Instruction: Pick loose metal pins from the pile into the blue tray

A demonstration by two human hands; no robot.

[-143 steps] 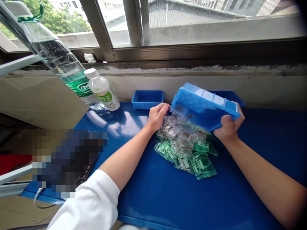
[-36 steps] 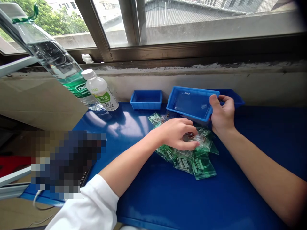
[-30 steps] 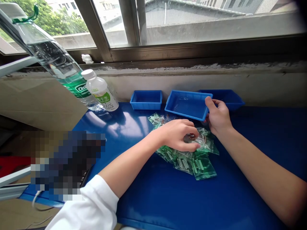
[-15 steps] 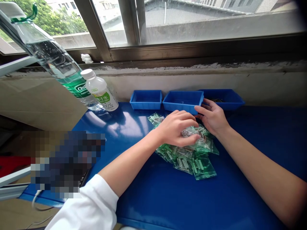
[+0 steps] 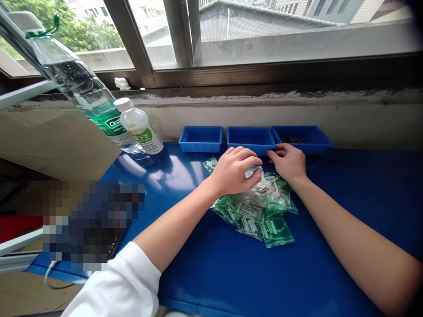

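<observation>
My left hand [image 5: 234, 171] hovers over the back left of a pile of small clear and green plastic bags [image 5: 254, 204], thumb and curved fingers apart, with nothing seen between them. Slim metal-looking pieces show inside several bags. Beyond the pile, my right hand [image 5: 290, 164] is at the front corner where the middle blue bin [image 5: 251, 140] meets the right blue bin [image 5: 310, 147]. Its fingertips seem to touch the right bin's front edge, thumb apart below. Dark thin pieces [image 5: 292, 140] lie in that right bin.
A left blue bin [image 5: 200, 145] stands apart from the middle one along the wall. Back left are a large water bottle [image 5: 79, 88] and a small white-capped bottle [image 5: 140, 127]. A blurred-out object [image 5: 92, 220] lies at the table's [image 5: 211, 273] left edge, near a white cable [image 5: 49, 277].
The middle bin has turned from askew to straight. The right bin has shifted slightly left, against it. My right hand has let go of the middle bin's side; my left hand drew slightly left.
</observation>
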